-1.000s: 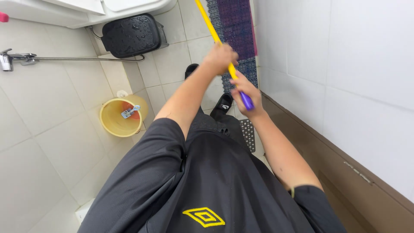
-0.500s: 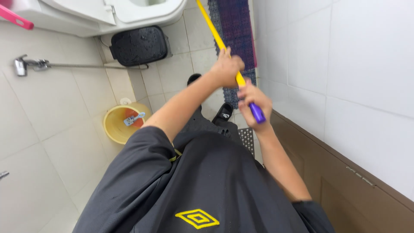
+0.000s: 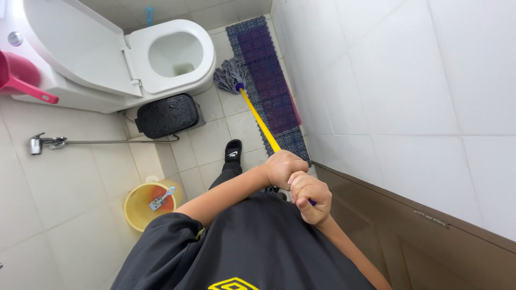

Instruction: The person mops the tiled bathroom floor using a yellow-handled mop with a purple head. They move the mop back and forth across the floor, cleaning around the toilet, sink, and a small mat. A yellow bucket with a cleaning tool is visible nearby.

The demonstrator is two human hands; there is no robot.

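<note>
Both my hands grip a mop with a yellow handle [image 3: 259, 121]. My left hand [image 3: 283, 167] wraps the handle higher up, and my right hand [image 3: 310, 197] closes over its purple end just behind. The grey string mop head [image 3: 229, 75] rests on the tiled floor between the toilet bowl [image 3: 174, 56] and a purple mat [image 3: 269, 88]. My foot in a black slipper [image 3: 232, 150] stands on the floor below the handle.
The white toilet has its lid up. A black pedal bin [image 3: 166, 115] sits beside it. A yellow bucket [image 3: 149, 205] with a scoop stands by the left wall, near a spray hose [image 3: 45, 143]. A pink dipper [image 3: 21, 79] lies on the tank. A brown door [image 3: 430, 236] is at the right.
The view has tilted up, bringing the toilet and mop head into sight. My hands have drawn closer together and nearer my chest on the handle.
</note>
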